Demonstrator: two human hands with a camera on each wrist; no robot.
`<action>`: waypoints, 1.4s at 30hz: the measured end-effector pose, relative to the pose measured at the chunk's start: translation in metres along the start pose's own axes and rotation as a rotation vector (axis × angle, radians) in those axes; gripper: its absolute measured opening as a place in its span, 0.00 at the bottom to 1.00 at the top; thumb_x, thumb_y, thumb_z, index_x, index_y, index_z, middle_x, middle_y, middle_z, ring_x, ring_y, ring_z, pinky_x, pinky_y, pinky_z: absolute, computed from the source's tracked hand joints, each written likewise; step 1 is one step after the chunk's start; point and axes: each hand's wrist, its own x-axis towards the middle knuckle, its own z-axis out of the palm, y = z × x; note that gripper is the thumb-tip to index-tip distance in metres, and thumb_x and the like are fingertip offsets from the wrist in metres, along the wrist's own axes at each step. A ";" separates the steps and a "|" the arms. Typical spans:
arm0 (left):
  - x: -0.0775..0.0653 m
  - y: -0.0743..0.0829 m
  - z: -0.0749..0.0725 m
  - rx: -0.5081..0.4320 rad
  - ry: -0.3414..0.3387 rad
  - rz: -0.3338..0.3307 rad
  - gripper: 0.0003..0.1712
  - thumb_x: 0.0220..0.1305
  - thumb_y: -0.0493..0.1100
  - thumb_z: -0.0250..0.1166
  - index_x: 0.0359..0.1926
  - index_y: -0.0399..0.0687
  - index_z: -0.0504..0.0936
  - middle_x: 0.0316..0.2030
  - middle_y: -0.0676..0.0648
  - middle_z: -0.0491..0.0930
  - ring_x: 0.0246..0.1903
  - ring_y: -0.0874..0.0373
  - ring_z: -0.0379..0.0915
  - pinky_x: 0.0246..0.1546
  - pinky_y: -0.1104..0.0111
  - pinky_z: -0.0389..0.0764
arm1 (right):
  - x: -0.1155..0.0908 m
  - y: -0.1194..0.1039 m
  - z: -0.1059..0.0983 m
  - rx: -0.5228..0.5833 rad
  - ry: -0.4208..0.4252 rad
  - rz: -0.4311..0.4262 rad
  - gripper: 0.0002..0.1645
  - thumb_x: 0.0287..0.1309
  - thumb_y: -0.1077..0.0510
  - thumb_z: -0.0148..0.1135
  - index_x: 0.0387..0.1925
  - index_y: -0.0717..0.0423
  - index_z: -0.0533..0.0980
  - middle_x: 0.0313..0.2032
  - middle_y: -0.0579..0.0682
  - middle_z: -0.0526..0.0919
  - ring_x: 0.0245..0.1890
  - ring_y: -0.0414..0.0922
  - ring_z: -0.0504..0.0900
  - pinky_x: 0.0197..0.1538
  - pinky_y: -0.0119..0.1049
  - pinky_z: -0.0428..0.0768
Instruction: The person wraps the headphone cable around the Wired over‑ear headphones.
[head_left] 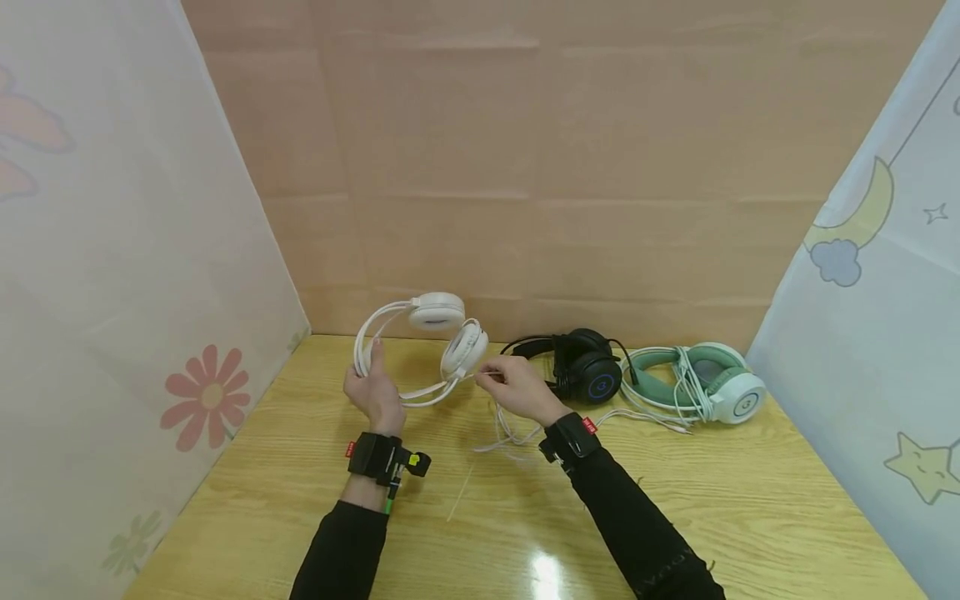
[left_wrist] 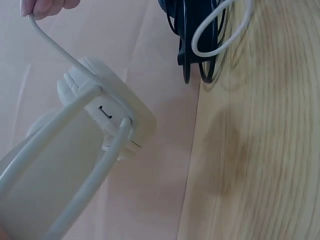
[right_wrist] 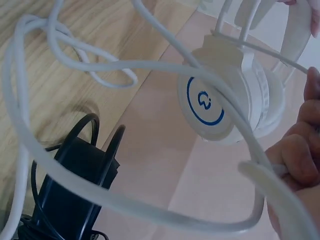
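Observation:
White over-ear headphones (head_left: 465, 348) are held up above the table, tilted with the ear cups toward the right. My left hand (head_left: 375, 392) grips them by the headband. Between the thumb and fingers of my right hand (head_left: 521, 387) is the white cable (right_wrist: 120, 197), pinched close to the lower ear cup. From there the cable hangs in loose loops toward the tabletop. A blue ring and logo mark the ear cup (right_wrist: 215, 100) in the right wrist view. The left wrist view shows the cable drawn taut past the cup to my right fingertips (left_wrist: 45, 6).
Black headphones (head_left: 588, 362) lie just beyond my right hand. To their right are green and white headphones (head_left: 738, 396) with a white cable wound round them. A brown paper-like backdrop (head_left: 525, 167) closes off the table's back, with printed sheets at both sides.

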 end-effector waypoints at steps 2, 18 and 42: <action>-0.001 0.001 0.000 0.040 -0.009 0.027 0.26 0.54 0.64 0.70 0.28 0.50 0.68 0.19 0.55 0.62 0.18 0.63 0.59 0.24 0.73 0.63 | 0.002 0.000 0.000 0.000 -0.008 -0.006 0.10 0.67 0.54 0.56 0.37 0.50 0.84 0.36 0.48 0.85 0.38 0.41 0.84 0.45 0.38 0.81; 0.007 0.004 -0.006 0.151 -0.205 0.134 0.13 0.58 0.37 0.60 0.24 0.47 0.63 0.15 0.55 0.53 0.13 0.63 0.47 0.18 0.71 0.52 | 0.019 -0.007 -0.029 -0.082 -0.151 -0.106 0.08 0.67 0.55 0.56 0.38 0.52 0.81 0.22 0.42 0.70 0.20 0.37 0.63 0.32 0.32 0.63; 0.010 0.013 -0.009 0.384 -0.265 0.403 0.06 0.50 0.35 0.64 0.22 0.44 0.76 0.12 0.55 0.64 0.10 0.68 0.57 0.13 0.71 0.58 | 0.037 -0.017 -0.062 -0.282 -0.154 -0.151 0.07 0.64 0.54 0.62 0.41 0.50 0.82 0.38 0.47 0.81 0.40 0.42 0.81 0.44 0.36 0.80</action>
